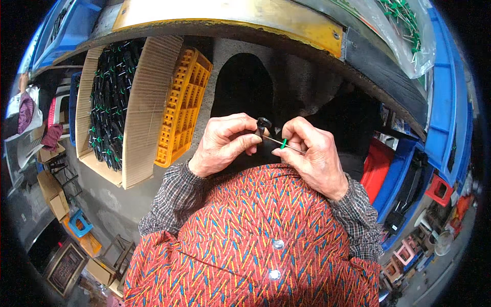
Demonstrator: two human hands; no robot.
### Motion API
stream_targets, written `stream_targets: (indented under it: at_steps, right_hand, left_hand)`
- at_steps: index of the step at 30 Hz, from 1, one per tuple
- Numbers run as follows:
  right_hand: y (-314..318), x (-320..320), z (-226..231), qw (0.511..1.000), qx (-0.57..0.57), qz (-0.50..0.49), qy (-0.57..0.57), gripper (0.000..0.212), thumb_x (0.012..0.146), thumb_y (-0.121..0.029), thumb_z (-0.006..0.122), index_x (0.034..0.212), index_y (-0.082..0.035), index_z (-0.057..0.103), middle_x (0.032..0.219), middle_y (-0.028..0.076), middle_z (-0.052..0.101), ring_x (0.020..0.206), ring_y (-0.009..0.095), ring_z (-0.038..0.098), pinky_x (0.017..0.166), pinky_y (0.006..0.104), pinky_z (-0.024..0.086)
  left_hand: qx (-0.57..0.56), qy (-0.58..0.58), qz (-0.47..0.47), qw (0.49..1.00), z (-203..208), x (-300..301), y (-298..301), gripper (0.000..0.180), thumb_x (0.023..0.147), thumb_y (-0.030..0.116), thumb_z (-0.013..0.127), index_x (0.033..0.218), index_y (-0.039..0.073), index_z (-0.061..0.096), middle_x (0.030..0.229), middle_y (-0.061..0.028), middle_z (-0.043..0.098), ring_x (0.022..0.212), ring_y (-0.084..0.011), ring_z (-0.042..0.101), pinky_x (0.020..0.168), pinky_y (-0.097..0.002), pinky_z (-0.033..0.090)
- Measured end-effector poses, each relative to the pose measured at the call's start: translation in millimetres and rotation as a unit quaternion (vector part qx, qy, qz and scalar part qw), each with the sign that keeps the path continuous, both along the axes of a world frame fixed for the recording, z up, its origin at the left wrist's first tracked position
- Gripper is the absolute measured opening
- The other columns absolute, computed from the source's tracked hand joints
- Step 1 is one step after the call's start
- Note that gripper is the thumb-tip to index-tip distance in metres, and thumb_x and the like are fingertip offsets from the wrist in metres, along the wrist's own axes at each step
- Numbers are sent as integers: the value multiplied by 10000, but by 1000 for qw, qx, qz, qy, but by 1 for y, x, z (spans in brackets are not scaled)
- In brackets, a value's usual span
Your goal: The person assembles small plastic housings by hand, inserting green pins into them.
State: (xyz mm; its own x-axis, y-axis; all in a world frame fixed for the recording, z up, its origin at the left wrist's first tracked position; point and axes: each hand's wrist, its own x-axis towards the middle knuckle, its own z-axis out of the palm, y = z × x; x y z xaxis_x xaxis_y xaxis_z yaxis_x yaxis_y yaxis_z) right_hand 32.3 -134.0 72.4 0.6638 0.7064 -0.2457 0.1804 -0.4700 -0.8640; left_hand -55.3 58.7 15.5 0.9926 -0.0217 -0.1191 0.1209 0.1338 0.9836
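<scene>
Pinching on Both Sides, Meeting Point Half Hidden

Over the red patterned smock (245, 220), our left hand (220, 143) pinches a small black part (264, 123) between thumb and fingers, round end showing, lower end partly covered. Across from it, our right hand (322, 158) pinches a thin metal rod (276, 140) at its green piece (284, 144)! The rod points straight at the black part, but whether its tip is inside, we can't tell; those fingers block us.

Off left, a cardboard box (148, 112) holds dark pieces (115, 102), too crowded to separate, beside an orange crate (184, 110). Beyond the bench (230, 15), top right, a clear bag (417, 64) of green-ended pins (401, 18) runs out of sight, cut off above us.
</scene>
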Motion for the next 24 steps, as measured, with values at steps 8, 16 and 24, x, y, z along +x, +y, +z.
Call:
stream_targets:
  at_steps: [8,16,24]
  right_hand:
    - [1,-3,-2,995,-15,19,-100,235,733,-30,687,873,-53,501,752,135,577,671,348,608,557,415,448]
    - [2,-3,-6,989,-9,41,-141,272,712,-18,682,909,-64,500,755,126,584,694,348,617,570,422,466]
    - [-1,2,-1,997,-4,31,-66,254,781,-192,739,824,-12,566,701,118,567,592,267,590,527,364,448]
  left_hand:
    - [87,-28,-18,996,4,2,-1,69,844,12,652,899,-30,653,792,-67,605,640,-106,603,546,-226,481]
    - [148,-75,-11,986,-4,2,-2,114,793,54,684,863,-15,626,720,-15,553,585,-54,504,508,-218,398]
    - [74,-6,-10,997,-2,-1,0,108,789,58,676,819,-17,604,707,6,513,593,-19,455,502,-203,366]
